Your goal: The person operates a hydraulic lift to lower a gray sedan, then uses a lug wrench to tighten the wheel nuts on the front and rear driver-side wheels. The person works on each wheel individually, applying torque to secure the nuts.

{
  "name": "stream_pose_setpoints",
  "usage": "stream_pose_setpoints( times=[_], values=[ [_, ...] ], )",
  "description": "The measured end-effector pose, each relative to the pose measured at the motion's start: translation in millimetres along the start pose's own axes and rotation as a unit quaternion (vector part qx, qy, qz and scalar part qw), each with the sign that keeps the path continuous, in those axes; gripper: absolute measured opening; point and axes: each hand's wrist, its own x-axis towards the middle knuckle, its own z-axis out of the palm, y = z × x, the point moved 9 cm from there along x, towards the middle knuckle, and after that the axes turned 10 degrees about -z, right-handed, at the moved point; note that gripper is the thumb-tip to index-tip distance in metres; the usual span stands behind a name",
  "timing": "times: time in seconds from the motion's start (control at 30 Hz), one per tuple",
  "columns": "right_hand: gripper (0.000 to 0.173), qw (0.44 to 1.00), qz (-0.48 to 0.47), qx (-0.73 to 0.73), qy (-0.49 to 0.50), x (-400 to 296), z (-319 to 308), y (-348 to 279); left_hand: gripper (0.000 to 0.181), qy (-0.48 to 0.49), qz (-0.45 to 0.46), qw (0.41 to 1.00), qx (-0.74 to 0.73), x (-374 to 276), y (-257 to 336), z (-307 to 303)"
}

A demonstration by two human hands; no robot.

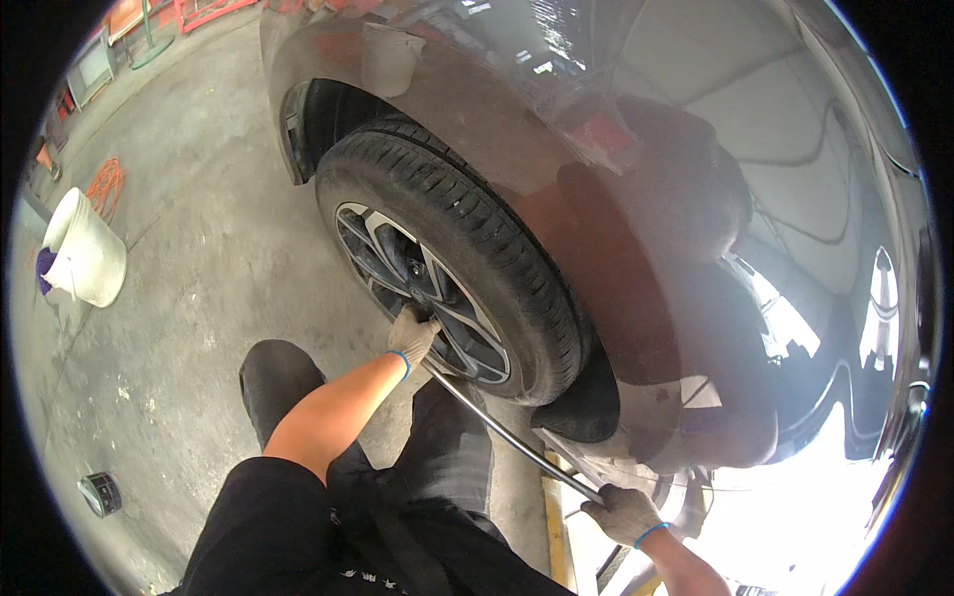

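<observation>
A car wheel (pixel 417 276) with a black tire (pixel 462 216) and an alloy rim sits turned outward from the wheel arch of a dark, glossy car. My left hand (pixel 414 337), in a light knitted work glove with a blue cuff, is at the lower spokes near the hub, its fingers partly hidden. From beside it a long metal bar (pixel 514 436) slants down to the right. My right hand (pixel 624 514), gloved alike, is closed around the bar's far end. The bar's head at the wheel is hidden behind my left hand.
The car's fender (pixel 596 246) fills the upper right. On the concrete floor at left stand a white bucket (pixel 93 249) with a purple cloth, a coiled orange hose or cord (pixel 106 186) and a small dark can (pixel 100 494). A yellow-edged strip (pixel 554 521) lies below the car.
</observation>
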Motion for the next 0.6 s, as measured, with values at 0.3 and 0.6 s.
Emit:
stream_pose_setpoints(
  times=[0.3,0.6],
  values=[
    [0.054,0.997,-0.02,-0.071,0.021,26,40,40,0.045,-0.062,-0.178,0.982,-0.003,-4,-16,1],
    [0.025,0.944,-0.227,-0.073,0.226,6,23,20,0.032,-0.06,-0.118,0.991,0.005,-5,3,-5]
  ],
)
